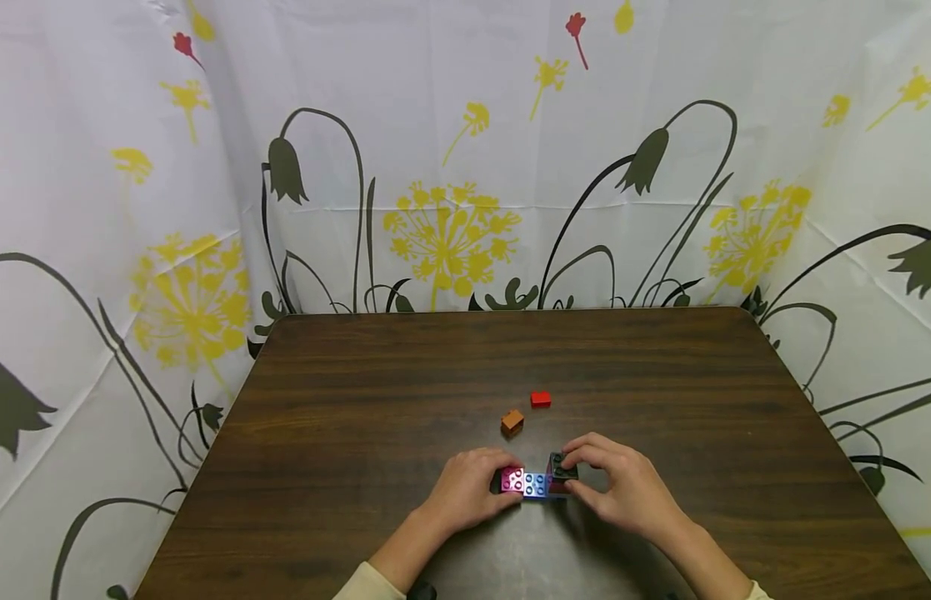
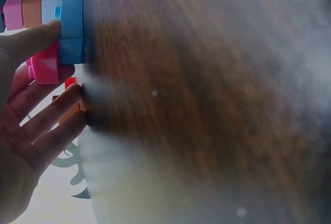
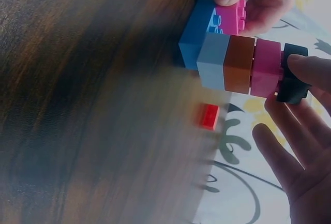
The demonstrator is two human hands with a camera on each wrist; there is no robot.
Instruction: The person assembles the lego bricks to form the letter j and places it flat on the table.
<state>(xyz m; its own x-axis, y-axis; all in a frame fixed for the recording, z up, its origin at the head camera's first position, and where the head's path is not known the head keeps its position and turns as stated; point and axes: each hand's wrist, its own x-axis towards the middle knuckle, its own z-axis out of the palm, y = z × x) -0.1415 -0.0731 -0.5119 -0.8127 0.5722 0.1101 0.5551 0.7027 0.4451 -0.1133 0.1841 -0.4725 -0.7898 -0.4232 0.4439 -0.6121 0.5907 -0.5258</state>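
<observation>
At left, a pink brick (image 1: pixel 512 480) on the blue base (image 1: pixel 535 485) is pinched by the left hand (image 1: pixel 468 490), while an orange-brown brick (image 1: pixel 513 422) and a red brick (image 1: pixel 540 400) are left loose beyond on the table (image 1: pixel 345 400). At right, a three-brick stack (image 3: pixel 239 63) is already built on the base; the black brick (image 1: pixel 561 469) atop it is gripped by the right hand (image 1: pixel 623 487), whether fully seated cannot be told.

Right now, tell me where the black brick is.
In the head view, the right hand holds the black brick atop the stack on the blue base's right end. The right wrist view shows a pink brick next to it.
</observation>
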